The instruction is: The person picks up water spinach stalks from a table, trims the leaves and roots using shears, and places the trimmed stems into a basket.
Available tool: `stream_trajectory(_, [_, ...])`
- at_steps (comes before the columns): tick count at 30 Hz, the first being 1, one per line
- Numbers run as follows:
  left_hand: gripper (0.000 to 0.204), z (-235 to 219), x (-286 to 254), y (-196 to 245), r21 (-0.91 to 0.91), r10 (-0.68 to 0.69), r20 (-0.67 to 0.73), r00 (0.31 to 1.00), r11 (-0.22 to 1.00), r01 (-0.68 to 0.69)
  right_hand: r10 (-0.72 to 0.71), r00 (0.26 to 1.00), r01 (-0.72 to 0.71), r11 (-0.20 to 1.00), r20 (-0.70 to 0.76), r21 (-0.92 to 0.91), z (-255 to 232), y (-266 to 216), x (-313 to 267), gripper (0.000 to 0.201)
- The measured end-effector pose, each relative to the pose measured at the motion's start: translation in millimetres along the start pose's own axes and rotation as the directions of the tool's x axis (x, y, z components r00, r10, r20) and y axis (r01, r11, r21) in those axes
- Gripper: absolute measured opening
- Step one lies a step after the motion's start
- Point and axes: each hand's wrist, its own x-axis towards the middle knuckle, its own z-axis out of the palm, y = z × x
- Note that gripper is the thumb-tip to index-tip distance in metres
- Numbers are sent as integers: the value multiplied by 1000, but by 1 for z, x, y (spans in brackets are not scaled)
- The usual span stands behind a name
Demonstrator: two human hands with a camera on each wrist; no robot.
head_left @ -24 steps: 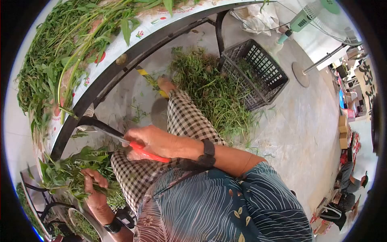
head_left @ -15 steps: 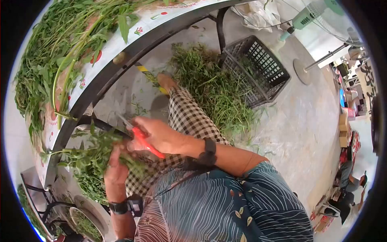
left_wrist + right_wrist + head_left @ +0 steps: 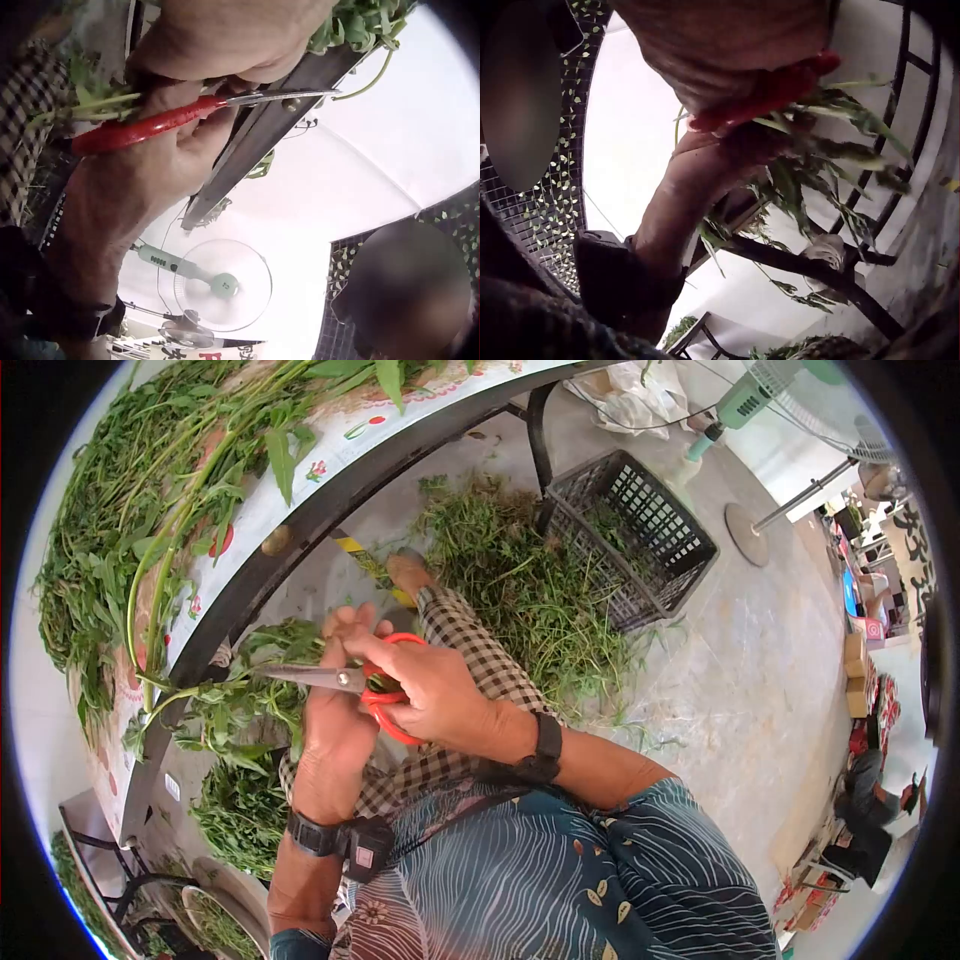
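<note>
Red-handled scissors [image 3: 345, 679] are in the right hand [image 3: 440, 695], the red loops around its fingers and the blades pointing left across the left hand [image 3: 338, 730]. The left hand grips a bunch of leafy stems [image 3: 255, 695] just beyond the blades. In the left wrist view the scissors [image 3: 161, 126] lie along the right hand [image 3: 127, 199], beneath the left hand [image 3: 225, 37]. Leaves [image 3: 799, 180] hang below the two hands in the right wrist view, where the left hand [image 3: 697, 180] meets the red handle [image 3: 761, 101]. Whether the blades touch a stem, I cannot tell.
Long green stems [image 3: 120, 550] cover the table [image 3: 300, 490] at upper left. Cut greens [image 3: 520, 570] lie on the floor beside a black crate [image 3: 635, 540]. A fan [image 3: 750, 400] stands at upper right. More greens [image 3: 235, 805] sit by the left forearm; people are at far right.
The left hand has risen from the greens at lower left to the right hand, bringing a leafy bunch. The scissors have turned to point left.
</note>
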Motion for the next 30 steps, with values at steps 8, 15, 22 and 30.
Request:
stream_trajectory(8, [54,4,5,-13,244,-110,254,961,969,46,-113,993,112,994,27,14,-34,21,-1,36])
stream_trajectory(15, [64,0,1,-18,332,-206,139,969,931,151,49,984,-76,985,170,156,-57,30,0,36])
stream_trajectory(22, [40,-13,11,-17,98,-167,122,978,983,156,172,984,-148,935,-47,322,-8,19,-11,29])
stream_trajectory(30, [49,-16,11,-14,201,-278,136,951,947,249,243,970,-238,918,26,316,-12,31,-10,30])
